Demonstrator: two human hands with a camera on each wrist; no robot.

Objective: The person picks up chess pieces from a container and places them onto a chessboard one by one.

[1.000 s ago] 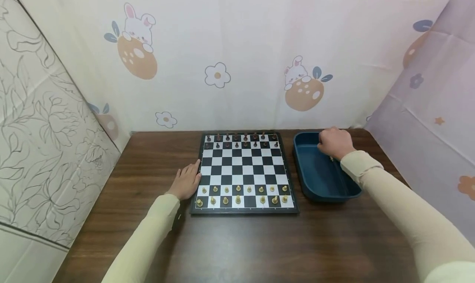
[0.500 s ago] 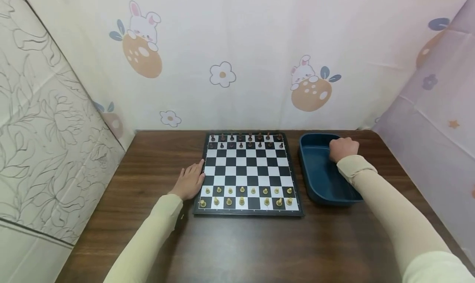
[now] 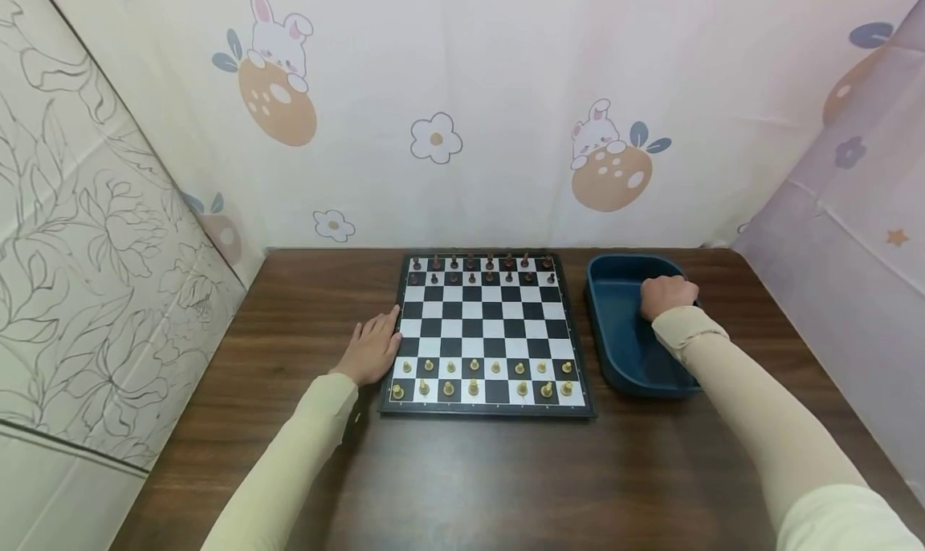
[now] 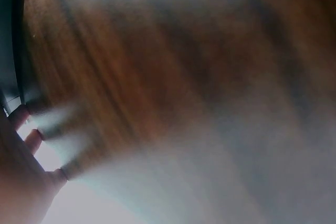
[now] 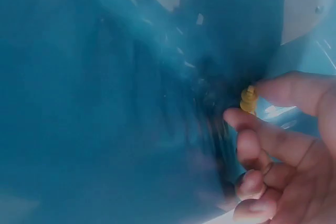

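A chessboard (image 3: 482,318) lies flat on the table, with dark red chess pieces (image 3: 472,278) in its two far rows. Gold chess pieces (image 3: 473,387) fill the two near rows, except one bare square in the nearest row. My left hand (image 3: 368,350) rests beside the board, fingers extended, fingertips at its left edge. Inside the blue bin (image 3: 625,358) to the right is my right hand (image 3: 666,295). The right wrist view shows its thumb and index finger pinching a small gold chess piece (image 5: 249,99), its other fingers curled; the head view hides that piece.
The brown wooden table (image 3: 462,479) runs back to a wall covered by a printed curtain (image 3: 499,189). Another curtain hangs at the right, and a patterned panel (image 3: 94,214) closes off the left side.
A gold piece visible under my right hand in the bin a second ago is now hidden in the head view. The head view has shifted slightly; my left hand stays by the board.
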